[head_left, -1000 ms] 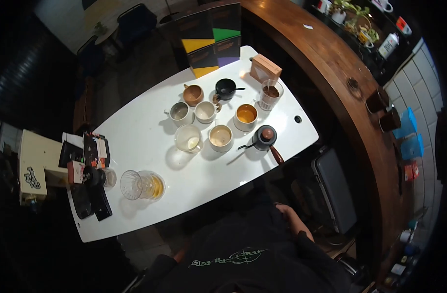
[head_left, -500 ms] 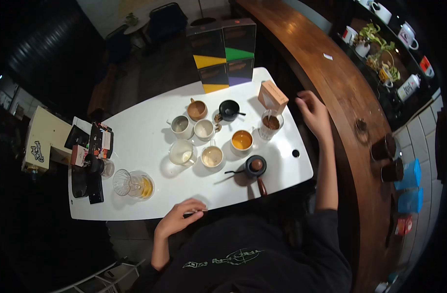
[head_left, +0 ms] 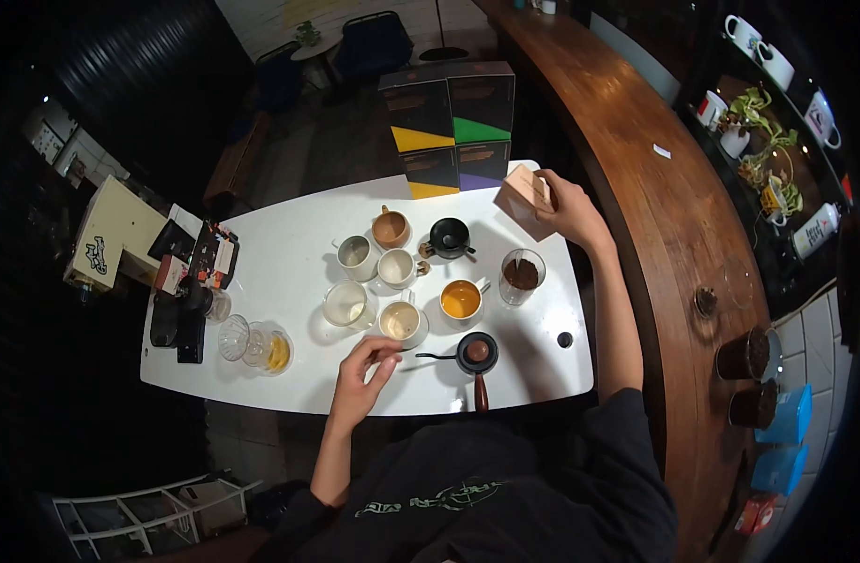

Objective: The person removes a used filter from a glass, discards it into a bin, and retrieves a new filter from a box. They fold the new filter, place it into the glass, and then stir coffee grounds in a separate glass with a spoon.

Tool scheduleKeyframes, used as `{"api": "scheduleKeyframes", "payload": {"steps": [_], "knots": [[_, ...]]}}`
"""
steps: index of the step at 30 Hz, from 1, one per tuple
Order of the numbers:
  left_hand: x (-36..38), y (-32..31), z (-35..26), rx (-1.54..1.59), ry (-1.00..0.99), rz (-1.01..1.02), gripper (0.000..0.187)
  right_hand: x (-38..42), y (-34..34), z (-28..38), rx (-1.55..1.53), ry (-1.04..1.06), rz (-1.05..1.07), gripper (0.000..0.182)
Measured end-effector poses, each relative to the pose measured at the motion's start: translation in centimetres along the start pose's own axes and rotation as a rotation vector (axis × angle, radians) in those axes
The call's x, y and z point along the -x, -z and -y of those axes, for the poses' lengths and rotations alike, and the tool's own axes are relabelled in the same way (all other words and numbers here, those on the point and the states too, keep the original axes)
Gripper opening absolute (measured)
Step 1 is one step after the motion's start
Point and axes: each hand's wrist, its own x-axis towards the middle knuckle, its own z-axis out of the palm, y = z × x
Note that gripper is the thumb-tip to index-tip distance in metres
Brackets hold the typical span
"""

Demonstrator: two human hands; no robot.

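My right hand (head_left: 571, 216) is closed on a small peach-coloured cardboard box (head_left: 524, 205) at the far right of the white table, which looks tilted. My left hand (head_left: 362, 377) is over the front of the table, thumb and fingers apart, just in front of a pale cup (head_left: 400, 321). Beside that cup stands a glass mug (head_left: 345, 305). A cup of amber liquid (head_left: 460, 299) sits right of them. Closer to my right arm is a glass holding dark grounds (head_left: 521, 275). A dark pot with a wooden handle (head_left: 478, 353) is near the front edge.
Several more cups, among them a brown one (head_left: 391, 228) and a black one (head_left: 449, 237), stand mid-table. Four dark boxes (head_left: 453, 127) are stacked at the back. A glass dripper and server (head_left: 261, 347) is at left. A wooden counter (head_left: 627, 131) runs along the right.
My right hand has moved from beside the box onto it and taken hold. My left hand has risen and moved further over the table. The view has shifted slightly.
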Motion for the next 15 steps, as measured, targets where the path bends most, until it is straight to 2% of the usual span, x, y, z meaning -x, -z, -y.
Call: {"api": "scheduleKeyframes", "payload": {"steps": [1, 3, 5, 6, 8, 10, 11, 12, 14, 15], "knots": [[-1.0, -0.3, -0.6, 0.0, -0.005, -0.011, 0.024, 0.9, 1.3, 2.0, -0.052, 0.074, 0.016, 0.059], [-3.0, -1.1, -2.6, -0.162, -0.171, -0.01, 0.047, 2.5, 3.2, 5.7, -0.106, 0.162, 0.042, 0.06], [-5.0, -2.5, -4.9, -0.138, -0.29, -0.079, 0.08, 4.0, 4.3, 8.5, -0.162, 0.32, 0.069, 0.063], [-6.1, -2.9, -5.8, -0.139, -0.285, -0.09, 0.08, 4.5, 4.4, 9.4, -0.205, 0.392, 0.1, 0.065], [-8.0, -3.5, -7.3, -0.239, -0.502, -0.101, 0.101, 5.8, 5.2, 12.1, -0.263, 0.486, 0.233, 0.062], [-8.8, -3.9, -8.7, -0.193, -0.514, -0.042, 0.105, 6.5, 5.0, 13.8, -0.324, 0.615, 0.293, 0.059], [-8.9, -4.1, -8.7, -0.08, -0.421, 0.017, 0.106, 6.9, 4.4, 14.3, -0.401, 0.63, 0.295, 0.058], [-8.7, -4.1, -8.3, -0.075, -0.417, 0.012, 0.106, 7.1, 3.6, 14.5, -0.395, 0.617, 0.28, 0.059], [-7.9, -3.8, -6.8, 0.25, -0.19, -0.079, 0.103, 8.1, 3.1, 14.9, -0.435, 0.638, 0.087, 0.057], [-7.8, -3.5, -4.8, 0.338, -0.205, -0.166, 0.095, 8.6, 3.2, 14.5, -0.483, 0.632, 0.09, 0.054]]}}
